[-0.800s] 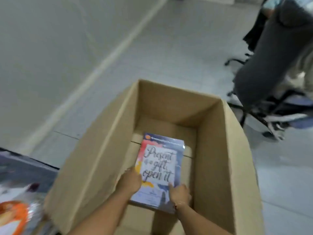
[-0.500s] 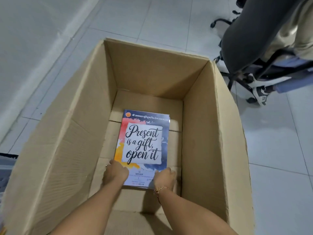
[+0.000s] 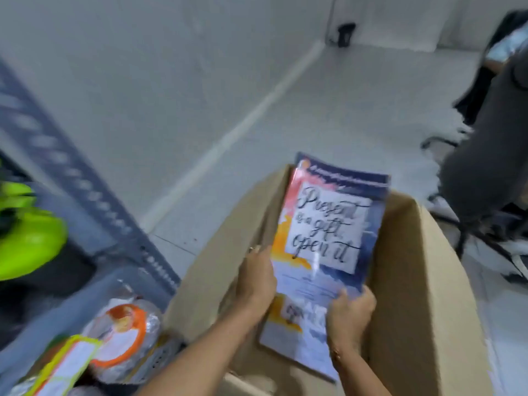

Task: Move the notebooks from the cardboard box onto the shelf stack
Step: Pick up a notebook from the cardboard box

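A notebook (image 3: 328, 224) with a colourful cover reading "Present is a gift, open it" is lifted above the open cardboard box (image 3: 411, 281), tilted up, its top edge past the box's far rim. My left hand (image 3: 257, 281) grips its left edge and my right hand (image 3: 350, 312) grips its lower right corner. Below it another notebook of the same cover (image 3: 294, 332) shows inside the box, partly hidden by my hands. The grey metal shelf (image 3: 94, 195) stands to the left of the box. The picture is blurred.
On the shelf lie a bright green object (image 3: 25, 235) and foil-wrapped packets with orange and yellow labels (image 3: 120, 332). A dark office chair (image 3: 485, 155) stands at the right, close to the box. White tiled floor and a white wall lie beyond.
Both hands have lifted the notebook from the box bottom up to rim height. My view has swung left, and the shelf now shows.
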The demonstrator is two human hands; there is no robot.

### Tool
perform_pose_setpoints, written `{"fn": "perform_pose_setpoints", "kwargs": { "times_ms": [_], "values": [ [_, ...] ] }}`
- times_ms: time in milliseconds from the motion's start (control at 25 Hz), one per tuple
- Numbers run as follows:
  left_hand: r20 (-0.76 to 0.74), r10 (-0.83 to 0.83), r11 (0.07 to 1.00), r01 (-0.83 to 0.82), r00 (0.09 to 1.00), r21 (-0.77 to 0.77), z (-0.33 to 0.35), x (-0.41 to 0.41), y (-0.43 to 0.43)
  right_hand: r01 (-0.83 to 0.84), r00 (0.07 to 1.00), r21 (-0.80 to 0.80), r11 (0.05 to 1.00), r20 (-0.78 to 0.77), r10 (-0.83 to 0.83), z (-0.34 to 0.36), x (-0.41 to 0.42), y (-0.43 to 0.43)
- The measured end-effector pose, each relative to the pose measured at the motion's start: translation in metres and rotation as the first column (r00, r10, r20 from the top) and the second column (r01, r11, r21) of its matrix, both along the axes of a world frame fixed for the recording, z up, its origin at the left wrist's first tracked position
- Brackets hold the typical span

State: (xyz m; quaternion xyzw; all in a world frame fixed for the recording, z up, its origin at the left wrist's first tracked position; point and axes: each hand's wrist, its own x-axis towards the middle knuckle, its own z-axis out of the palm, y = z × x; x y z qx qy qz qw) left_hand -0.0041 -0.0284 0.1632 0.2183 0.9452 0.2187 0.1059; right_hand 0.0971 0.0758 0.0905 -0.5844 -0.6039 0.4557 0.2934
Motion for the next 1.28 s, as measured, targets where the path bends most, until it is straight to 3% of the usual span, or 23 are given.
{"fn": "perform_pose_setpoints", "kwargs": {
  "times_ms": [80, 160, 280, 360, 440, 480, 640, 760, 880, 920, 960, 1040, 1080, 1120, 1160, 1240, 1280],
  "values": [
    [-0.258, 0.082, 0.966, -0.013, 0.963, 0.26, 0.076, 0.003, -0.038, 0.016, 0.96, 0.172, 0.985, -0.277, 0.033, 0.072, -0.017, -0.028],
    [-0.607, 0.289, 0.893, 0.02, 0.741, 0.45, 0.153, 0.004, -0.1, -0.06, 0.825, 0.317, 0.946, -0.518, 0.226, 0.154, -0.044, -0.063],
    [-0.8, 0.462, 0.861, 0.022, 0.383, 0.508, 0.259, 0.029, -0.189, -0.372, 0.641, 0.54, 0.755, -0.439, 0.629, 0.261, -0.068, -0.116],
    [-0.825, 0.518, 0.856, -0.122, 0.228, 0.503, 0.319, 0.058, -0.245, -0.312, 0.543, 0.666, 0.678, -0.46, 0.702, 0.327, -0.078, -0.169],
    [-0.781, 0.596, 0.782, -0.354, 0.186, 0.513, 0.357, 0.073, -0.288, -0.177, 0.443, 0.789, 0.588, -0.47, 0.764, 0.377, -0.084, -0.216],
    [-0.746, 0.639, 0.726, -0.466, 0.186, 0.506, 0.37, 0.075, -0.309, -0.2, 0.389, 0.829, 0.522, -0.422, 0.819, 0.4, -0.088, -0.237],
    [-0.654, 0.712, 0.597, -0.711, 0.256, 0.371, 0.396, 0.054, -0.362, -0.57, 0.206, 0.788, 0.233, -0.138, 0.969, 0.466, -0.129, -0.285],
    [-0.555, 0.764, 0.526, -0.815, 0.327, 0.244, 0.405, 0.035, -0.382, -0.715, 0.219, 0.699, 0.036, 0.174, 0.96, 0.485, -0.149, -0.308],
    [-0.623, 0.726, 0.499, -0.846, 0.29, 0.186, 0.411, 0.035, -0.38, -0.684, 0.306, 0.728, -0.049, 0.347, 0.886, 0.484, -0.146, -0.307],
    [-0.69, 0.678, 0.514, -0.834, 0.254, 0.198, 0.411, 0.035, -0.37, -0.649, 0.329, 0.759, -0.056, 0.346, 0.879, 0.482, -0.145, -0.298],
    [-0.768, 0.604, 0.563, -0.796, 0.213, 0.223, 0.408, 0.036, -0.355, -0.564, 0.334, 0.826, -0.012, 0.241, 0.911, 0.474, -0.142, -0.285],
    [-0.924, 0.375, 0.768, -0.584, 0.079, 0.262, 0.388, 0.031, -0.31, -0.172, 0.336, 0.963, 0.207, -0.141, 0.931, 0.444, -0.127, -0.255],
    [-0.962, 0.269, 0.861, -0.459, 0.043, 0.22, 0.37, 0.025, -0.282, 0.044, 0.316, 0.937, 0.346, -0.342, 0.885, 0.419, -0.12, -0.236],
    [-0.98, 0.178, 0.932, -0.337, 0.094, 0.137, 0.342, 0.016, -0.245, 0.153, 0.321, 0.873, 0.462, -0.487, 0.813, 0.382, -0.116, -0.208],
    [-0.974, 0.105, 0.974, -0.219, 0.202, 0.06, 0.314, 0.009, -0.213, 0.17, 0.335, 0.81, 0.562, -0.584, 0.74, 0.343, -0.115, -0.185],
    [-0.875, -0.022, 1.0, 0.019, 0.484, -0.015, 0.24, -0.013, -0.145, -0.009, 0.546, 0.702, 0.712, -0.593, 0.592, 0.249, -0.118, -0.127],
    [-0.778, -0.093, 0.993, 0.116, 0.622, -0.026, 0.198, -0.021, -0.111, -0.125, 0.682, 0.622, 0.773, -0.512, 0.522, 0.198, -0.116, -0.098]
  ]
}}
